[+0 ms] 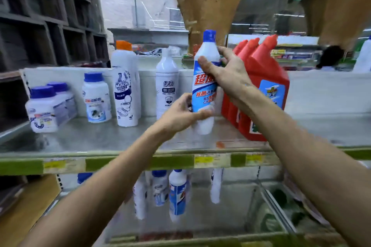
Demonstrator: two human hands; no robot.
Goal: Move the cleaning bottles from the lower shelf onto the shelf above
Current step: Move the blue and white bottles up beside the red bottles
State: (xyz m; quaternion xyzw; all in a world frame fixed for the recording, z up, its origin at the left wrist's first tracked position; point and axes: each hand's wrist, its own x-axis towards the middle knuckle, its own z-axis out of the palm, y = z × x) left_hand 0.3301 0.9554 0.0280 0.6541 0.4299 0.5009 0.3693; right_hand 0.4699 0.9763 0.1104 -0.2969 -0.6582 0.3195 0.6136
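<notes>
Gripping a white bottle with a blue cap [203, 86] from both sides, the person holds it nearly upright over the upper shelf [100, 138] — the left hand [180, 114] curls round its lower body, thumb across the front, while the right hand [226, 74] wraps the shoulder just below the neck. The bottle's base hangs low over the metal shelf surface; blur hides whether it touches. Just to its right stands a row of red bottles [265, 74], partly behind the right wrist, and behind it to the left stands a white bottle with a clear cap [167, 84]. Farther left are a tall white bottle with an orange cap [125, 86] and three squat white jars with blue lids [96, 98]. On the lower shelf [200, 224], beneath the forearms, several white-and-blue bottles [177, 192] stand close together.
</notes>
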